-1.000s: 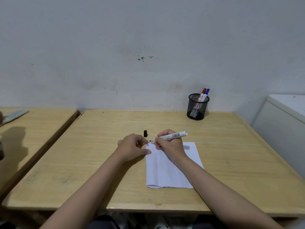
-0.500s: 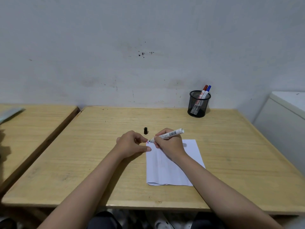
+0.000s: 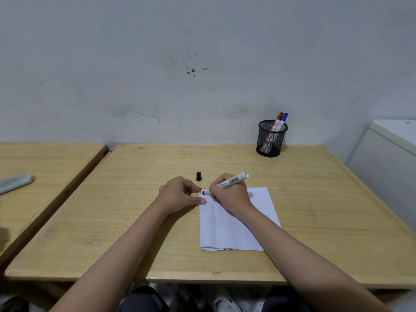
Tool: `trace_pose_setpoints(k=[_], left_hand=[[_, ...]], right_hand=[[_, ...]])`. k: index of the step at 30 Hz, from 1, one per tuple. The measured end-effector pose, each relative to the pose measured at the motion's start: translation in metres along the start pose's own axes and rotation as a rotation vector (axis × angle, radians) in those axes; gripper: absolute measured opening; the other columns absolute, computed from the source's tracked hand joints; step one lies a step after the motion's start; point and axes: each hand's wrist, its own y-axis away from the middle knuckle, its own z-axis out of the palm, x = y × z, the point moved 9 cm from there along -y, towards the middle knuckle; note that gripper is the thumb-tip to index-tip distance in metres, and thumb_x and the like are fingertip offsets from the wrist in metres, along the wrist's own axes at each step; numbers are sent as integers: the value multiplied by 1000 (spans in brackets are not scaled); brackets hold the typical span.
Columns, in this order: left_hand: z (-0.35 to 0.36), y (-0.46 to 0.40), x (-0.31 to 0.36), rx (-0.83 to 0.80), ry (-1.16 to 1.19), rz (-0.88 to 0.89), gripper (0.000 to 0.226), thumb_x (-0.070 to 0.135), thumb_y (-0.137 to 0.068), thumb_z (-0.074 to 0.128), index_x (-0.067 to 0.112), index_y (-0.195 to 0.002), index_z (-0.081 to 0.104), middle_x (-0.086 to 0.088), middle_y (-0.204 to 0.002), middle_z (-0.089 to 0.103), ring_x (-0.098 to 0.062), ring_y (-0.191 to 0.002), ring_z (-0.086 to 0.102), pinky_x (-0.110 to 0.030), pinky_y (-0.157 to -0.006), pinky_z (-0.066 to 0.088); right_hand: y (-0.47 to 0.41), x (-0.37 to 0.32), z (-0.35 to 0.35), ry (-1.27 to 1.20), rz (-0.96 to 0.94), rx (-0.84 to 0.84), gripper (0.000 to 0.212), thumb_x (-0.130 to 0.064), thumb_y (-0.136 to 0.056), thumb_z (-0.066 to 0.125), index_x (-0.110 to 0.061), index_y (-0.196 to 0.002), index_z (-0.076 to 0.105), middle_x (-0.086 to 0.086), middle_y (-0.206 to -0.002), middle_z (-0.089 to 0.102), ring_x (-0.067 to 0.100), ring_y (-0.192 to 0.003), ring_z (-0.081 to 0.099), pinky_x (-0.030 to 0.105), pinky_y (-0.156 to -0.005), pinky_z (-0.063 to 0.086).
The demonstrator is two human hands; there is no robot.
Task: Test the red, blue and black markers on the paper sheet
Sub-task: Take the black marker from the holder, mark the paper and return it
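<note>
Fingers (image 3: pixel 216 188) of the right hand (image 3: pixel 231 195) are wrapped around a white-barrelled marker (image 3: pixel 227 183), gripping it low on the barrel, close to the writing end. The barrel slants up and to the right out of the grip, its blunt end clear above the knuckles. The writing end points down and left, at the far left corner of the paper sheet (image 3: pixel 234 224); whether the tip touches the paper cannot be told, since it is very small here. Just left of the tip, short red and blue marks (image 3: pixel 202 192) sit on that corner of the sheet.

Left hand (image 3: pixel 180 195): loosely curled, holding nothing. Thumb stretched to the right, its tip at the left edge of the sheet. Index fingertip lies just beside the coloured marks, at the far left corner. The two hands are near each other, with the marker tip between them.

A small black cap (image 3: pixel 198 176) stands on the table (image 3: pixel 126 212), just beyond the left hand, apart from both hands and off the paper.

Sheet lies flat near the middle of the wooden table, long side running near to far; near edge slightly curled. Right forearm crosses its right half.

Far right on the table, against the wall: black mesh cup (image 3: pixel 270 140). In it lean a red marker (image 3: pixel 279 119) and a blue marker (image 3: pixel 284 119), both capped, caps up, side by side.
</note>
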Motion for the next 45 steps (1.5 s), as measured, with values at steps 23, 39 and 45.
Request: trace_pose_setpoints(k=[23, 39, 45], left_hand=[[-13, -35, 26, 133, 182, 84, 4, 9, -78, 69, 11, -81, 70, -4, -83, 71, -18, -77, 66, -18, -65, 46], [-8, -5, 36, 16, 842, 54, 10, -2, -80, 66, 5, -86, 70, 0, -71, 73, -11, -68, 68, -24, -71, 54], [-33, 9, 51, 92, 888, 144, 14, -6, -78, 66, 7, -82, 70, 1, -69, 75, -11, -68, 70, -18, -70, 56]], right_hand=[[8, -6, -23, -471, 14, 130, 7, 0, -82, 63, -4, -77, 60, 9, -68, 64, 14, -58, 63, 30, -64, 54], [15, -30, -21, -512, -5, 47, 8, -5, -80, 67, -12, -77, 64, 5, -65, 68, 19, -65, 63, 40, -77, 50], [18, -58, -14, -573, -92, -89, 8, 0, -79, 69, -6, -81, 64, 9, -71, 66, 21, -67, 64, 32, -80, 57]])
